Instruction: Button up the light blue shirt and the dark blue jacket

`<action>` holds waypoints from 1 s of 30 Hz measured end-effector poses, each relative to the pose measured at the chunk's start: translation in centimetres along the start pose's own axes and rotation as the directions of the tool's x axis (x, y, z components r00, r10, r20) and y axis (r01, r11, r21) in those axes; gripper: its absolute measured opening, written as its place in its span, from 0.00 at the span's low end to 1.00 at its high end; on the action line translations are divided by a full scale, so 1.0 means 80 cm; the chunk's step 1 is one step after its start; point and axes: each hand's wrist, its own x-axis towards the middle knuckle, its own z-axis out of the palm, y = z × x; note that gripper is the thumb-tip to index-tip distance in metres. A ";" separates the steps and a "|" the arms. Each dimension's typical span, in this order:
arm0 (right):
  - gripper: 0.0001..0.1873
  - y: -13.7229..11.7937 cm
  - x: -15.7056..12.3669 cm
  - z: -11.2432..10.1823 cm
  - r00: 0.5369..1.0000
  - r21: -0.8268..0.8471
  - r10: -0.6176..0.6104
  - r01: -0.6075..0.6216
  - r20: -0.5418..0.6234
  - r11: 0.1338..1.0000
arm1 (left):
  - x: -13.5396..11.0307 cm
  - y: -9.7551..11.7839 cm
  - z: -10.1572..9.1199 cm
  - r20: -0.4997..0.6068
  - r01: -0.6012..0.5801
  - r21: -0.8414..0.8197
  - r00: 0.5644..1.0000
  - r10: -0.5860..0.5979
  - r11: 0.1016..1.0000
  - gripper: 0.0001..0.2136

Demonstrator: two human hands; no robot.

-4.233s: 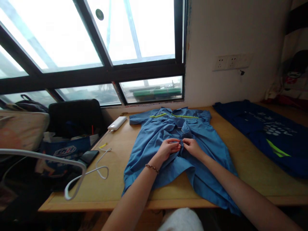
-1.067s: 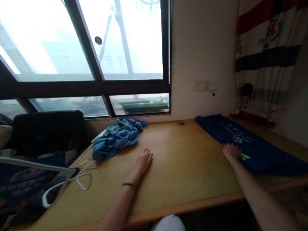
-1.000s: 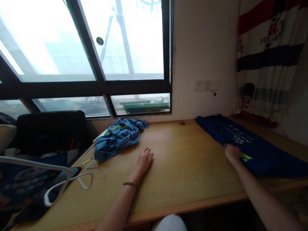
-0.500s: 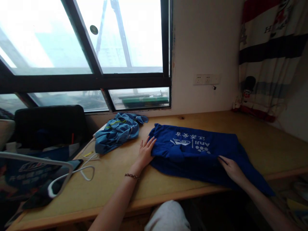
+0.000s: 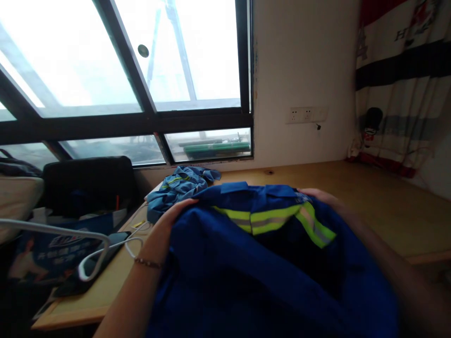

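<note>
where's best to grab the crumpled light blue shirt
Probably by the loose flap at the right end of the light blue shirt, from above and the right: it juts past the bunched folds, while the raised dark blue garment overlaps the shirt's nearer side in this view.

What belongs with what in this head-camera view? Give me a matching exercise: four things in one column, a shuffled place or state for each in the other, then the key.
Things
1. Thin brown bracelet
2. Dark blue cloth garment with yellow-green bands
3. White rectangular socket panel
4. Light blue fabric garment with a yellow-green stripe

Places and states
A. Held up by the left hand and the right hand
B. Crumpled on the yellowish wooden table
C. Worn just behind the left hand
D. Mounted on the pale wall

Pairs: 1-C; 2-A; 3-D; 4-B
</note>
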 end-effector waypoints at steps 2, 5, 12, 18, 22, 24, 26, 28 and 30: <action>0.22 -0.019 0.045 -0.008 0.981 -0.056 -0.073 0.064 -0.182 0.996 | 0.020 0.014 0.009 -0.141 0.029 0.077 0.990 -0.018 0.997 0.18; 0.29 -0.027 0.087 -0.001 0.890 -0.360 -0.187 0.027 -0.416 0.933 | 0.022 0.015 0.044 -0.301 -0.180 0.278 0.916 0.263 0.944 0.24; 0.30 0.046 0.059 0.086 0.910 -0.750 -0.148 0.405 0.388 0.522 | -0.035 -0.037 0.149 0.519 -0.741 0.405 0.668 0.533 0.535 0.28; 0.25 0.061 0.049 0.080 0.936 -0.770 0.037 0.266 0.351 0.580 | -0.037 -0.059 0.162 0.594 -0.772 0.494 0.636 0.492 0.401 0.11; 0.27 0.045 0.049 0.041 0.902 -0.589 0.288 -0.049 0.320 0.807 | -0.034 -0.060 0.135 0.538 -0.788 0.457 0.614 0.578 0.412 0.13; 0.27 0.044 0.046 0.030 0.879 -0.462 0.365 -0.197 0.306 0.864 | -0.035 -0.062 0.123 0.468 -0.776 0.433 0.628 0.622 0.458 0.12; 0.27 0.046 0.045 0.026 0.882 -0.373 0.359 -0.236 0.306 0.898 | -0.036 -0.065 0.115 0.387 -0.752 0.394 0.657 0.647 0.529 0.11; 0.24 0.047 0.044 0.023 0.910 -0.287 0.282 -0.196 0.302 0.938 | -0.033 -0.066 0.108 0.320 -0.717 0.339 0.696 0.642 0.609 0.12; 0.23 0.045 0.044 0.013 0.946 -0.187 0.161 -0.111 0.281 0.976 | -0.024 -0.064 0.097 0.212 -0.638 0.298 0.770 0.602 0.710 0.13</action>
